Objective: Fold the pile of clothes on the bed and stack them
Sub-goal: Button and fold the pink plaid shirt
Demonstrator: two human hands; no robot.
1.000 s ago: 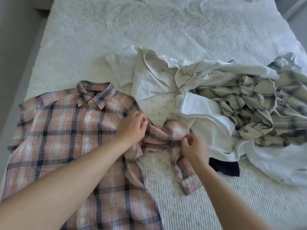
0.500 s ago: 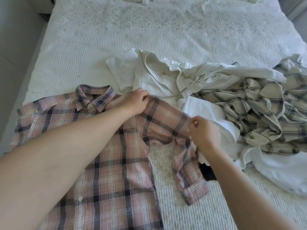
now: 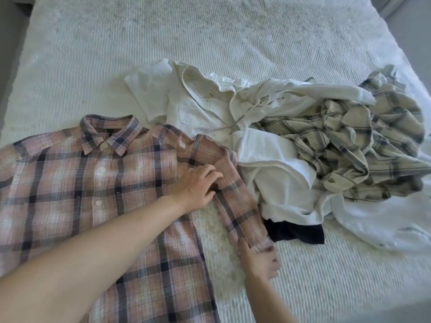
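A pink plaid button shirt (image 3: 93, 183) lies front up and spread flat on the white bed (image 3: 210, 38), collar away from me. My left hand (image 3: 198, 186) presses on the shirt where its right-side sleeve meets the body. That sleeve (image 3: 235, 201) runs straight down and to the right. My right hand (image 3: 258, 259), blurred, pinches the cuff end of the sleeve, thumb on top. To the right lies the unfolded pile: a white collared shirt (image 3: 198, 108), a cream plaid shirt (image 3: 349, 141), a white garment (image 3: 275, 183) and a dark navy piece (image 3: 296, 231).
Another white garment (image 3: 384, 220) sprawls at the right edge of the pile. The bed's left edge drops to a grey floor (image 3: 11, 54). Bare quilted cover stretches across the far half and along the near right of the bed.
The bunched sleeve has been pulled out straight. My right hand slid down it to the cuff. My left hand moved from the shoulder down to the sleeve seam.
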